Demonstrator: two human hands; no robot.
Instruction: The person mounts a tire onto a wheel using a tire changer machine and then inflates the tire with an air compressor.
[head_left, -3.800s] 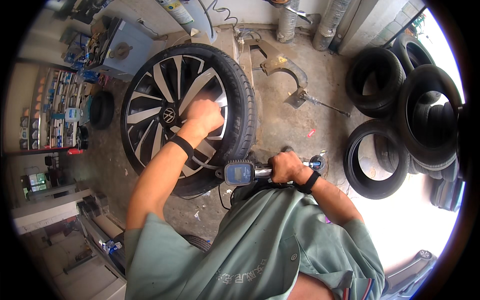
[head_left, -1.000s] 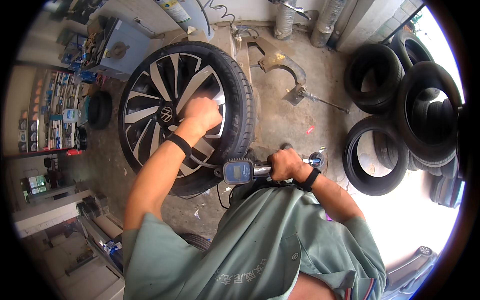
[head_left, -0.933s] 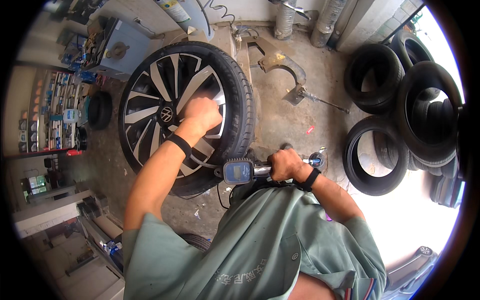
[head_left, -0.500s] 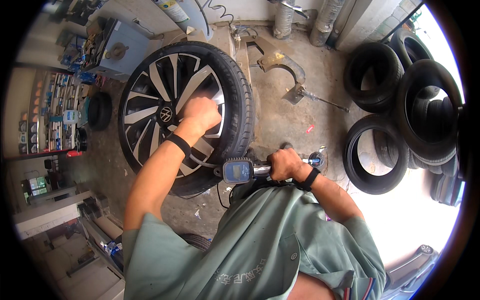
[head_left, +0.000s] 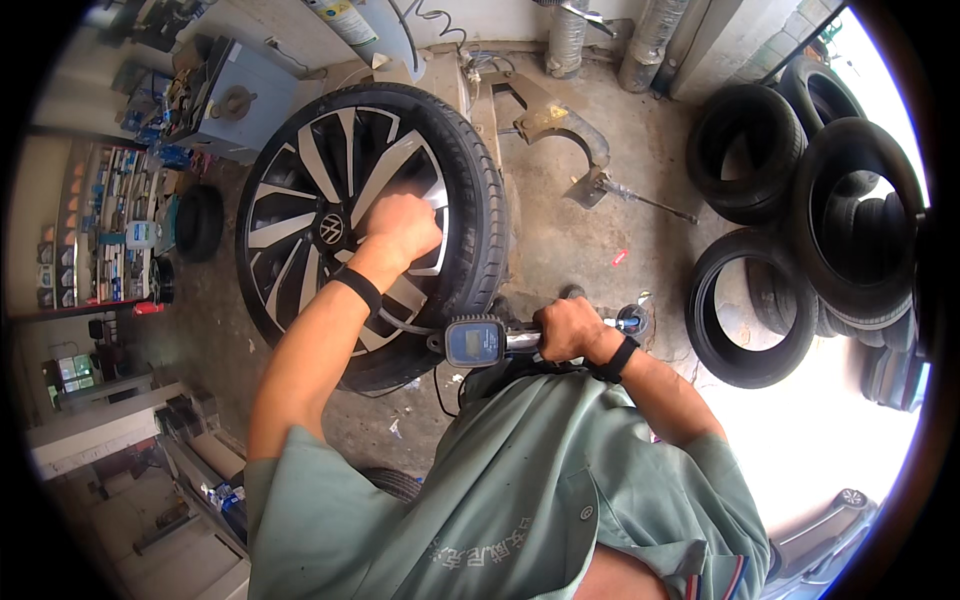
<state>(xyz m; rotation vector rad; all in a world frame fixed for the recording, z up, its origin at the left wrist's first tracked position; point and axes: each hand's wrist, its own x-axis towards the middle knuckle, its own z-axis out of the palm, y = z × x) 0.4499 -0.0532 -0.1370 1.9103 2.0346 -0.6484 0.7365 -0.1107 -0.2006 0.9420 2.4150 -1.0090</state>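
nothing has moved: left hand [head_left: 402, 225] stays on wheel [head_left: 370, 225].

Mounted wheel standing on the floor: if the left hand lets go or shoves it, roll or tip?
The wheel stands upright on its tread, so it would probably roll. Its metal rim suggests weight. The left hand on the spokes likely steadies it against tipping.

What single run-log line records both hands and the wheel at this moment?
left hand: on wheel spokes | right hand: grips inflator gauge | wheel: upright on floor | spare tyres: stacked at right
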